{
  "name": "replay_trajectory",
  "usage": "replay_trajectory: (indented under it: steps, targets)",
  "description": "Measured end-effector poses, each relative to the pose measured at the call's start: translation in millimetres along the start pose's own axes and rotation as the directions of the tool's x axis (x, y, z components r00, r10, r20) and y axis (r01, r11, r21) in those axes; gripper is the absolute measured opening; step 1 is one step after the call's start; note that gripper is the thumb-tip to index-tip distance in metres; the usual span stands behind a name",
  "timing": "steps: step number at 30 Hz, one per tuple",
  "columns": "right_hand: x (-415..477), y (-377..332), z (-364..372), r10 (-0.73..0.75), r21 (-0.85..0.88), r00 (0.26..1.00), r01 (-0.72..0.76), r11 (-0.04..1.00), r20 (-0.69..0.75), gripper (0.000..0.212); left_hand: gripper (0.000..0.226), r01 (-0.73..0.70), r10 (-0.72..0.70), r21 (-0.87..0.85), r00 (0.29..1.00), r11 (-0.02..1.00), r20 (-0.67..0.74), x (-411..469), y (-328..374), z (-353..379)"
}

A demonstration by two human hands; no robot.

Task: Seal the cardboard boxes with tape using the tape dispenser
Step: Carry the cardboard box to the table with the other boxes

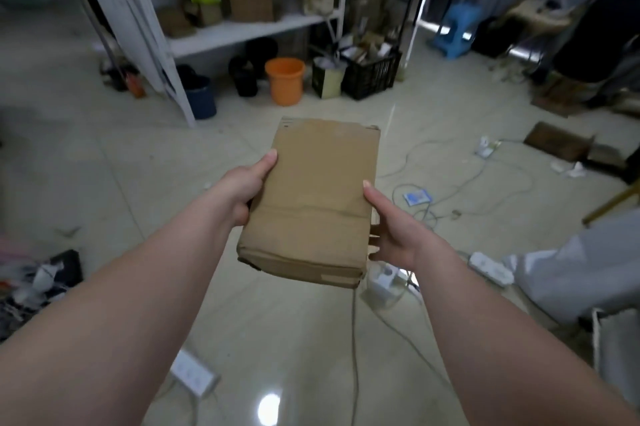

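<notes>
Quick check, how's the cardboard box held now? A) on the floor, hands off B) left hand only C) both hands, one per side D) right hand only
C: the left hand grips the cardboard box at its left edge, the right hand at its right edge, thumbs on top.

Matt brown cardboard box point(311, 197); glossy tiled floor point(277, 339); orange plastic bucket point(284, 80).
</notes>
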State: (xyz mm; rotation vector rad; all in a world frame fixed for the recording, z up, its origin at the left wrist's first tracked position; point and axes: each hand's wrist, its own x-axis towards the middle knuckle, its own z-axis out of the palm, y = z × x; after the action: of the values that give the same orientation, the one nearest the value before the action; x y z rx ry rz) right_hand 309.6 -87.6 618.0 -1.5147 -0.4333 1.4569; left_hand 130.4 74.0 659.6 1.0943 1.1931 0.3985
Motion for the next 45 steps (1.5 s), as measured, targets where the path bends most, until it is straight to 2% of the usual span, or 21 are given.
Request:
replay_trajectory:
  steps: [5, 7, 8, 12, 15, 18, 20, 22, 25, 27, 30, 34, 37, 42, 45]
  targets:
    - [-24, -61, 5, -0.168, -0.047, 0.984, 0.165, 0.985, -0.058, 0.094, 0.049, -0.204, 0.211, 0.130, 0.976, 0.970, -0.048, -18, 66, 8]
    - [-26, -81, 7, -0.265, -0.074, 0.958, 0.258, 0.963, -0.107, 0.099, 0.035, -0.318, 0.329, 0.167, 0.943, 0.933, -0.044, -19, 86, 13]
    - [-26, -90, 8, -0.315, -0.084, 0.940, 0.306, 0.948, -0.132, 0.102, 0.035, -0.370, 0.386, 0.209, 0.921, 0.905, -0.043, -19, 95, 16]
    - [-17, -131, 9, -0.459, -0.203, 0.858, 0.419, 0.885, -0.230, 0.116, 0.071, -0.490, 0.543, 0.403, 0.839, 0.773, -0.022, -4, 135, 21]
    - [6, -163, 8, -0.552, -0.460, 0.764, 0.379, 0.803, -0.334, 0.134, 0.089, -0.504, 0.568, 0.464, 0.823, 0.728, 0.002, 21, 167, 25]
    - [42, -198, 7, -0.634, -0.670, 0.686, 0.285, 0.685, -0.357, 0.138, 0.092, -0.520, 0.534, 0.402, 0.841, 0.753, 0.088, 60, 199, 24]
    - [74, -224, 6, -0.668, -0.757, 0.662, 0.228, 0.612, -0.341, 0.137, 0.092, -0.533, 0.527, 0.391, 0.839, 0.750, 0.132, 93, 222, 21]
    - [108, -254, 8, -0.679, -0.786, 0.655, 0.207, 0.583, -0.331, 0.136, 0.094, -0.547, 0.514, 0.389, 0.835, 0.741, 0.196, 126, 249, 13]
    - [157, -307, 16, -0.677, -0.757, 0.657, 0.244, 0.606, -0.331, 0.132, 0.106, -0.550, 0.478, 0.371, 0.835, 0.748, 0.273, 176, 291, -4]
    - [185, -341, 21, -0.664, -0.688, 0.663, 0.303, 0.660, -0.346, 0.130, 0.106, -0.507, 0.471, 0.326, 0.862, 0.798, 0.187, 214, 317, -17]
    - [221, -381, 27, -0.605, -0.467, 0.695, 0.417, 0.780, -0.390, 0.131, 0.105, -0.417, 0.398, 0.302, 0.909, 0.857, 0.125, 262, 350, -33]
    - [261, -412, 29, -0.481, -0.166, 0.789, 0.453, 0.876, -0.383, 0.117, 0.107, -0.313, 0.258, 0.234, 0.937, 0.921, 0.236, 306, 373, -33]
    - [291, -434, 26, -0.379, -0.037, 0.853, 0.393, 0.919, -0.360, 0.111, 0.090, -0.259, 0.200, 0.155, 0.927, 0.953, 0.318, 338, 385, -27]
    - [345, -464, 8, -0.311, 0.073, 0.897, 0.349, 0.934, -0.313, 0.061, 0.057, -0.227, 0.198, 0.075, 0.941, 0.971, 0.274, 395, 407, -23]
    - [385, -487, -13, -0.262, 0.122, 0.917, 0.309, 0.943, -0.300, 0.062, 0.053, -0.210, 0.194, 0.026, 0.941, 0.977, 0.278, 439, 428, -15]
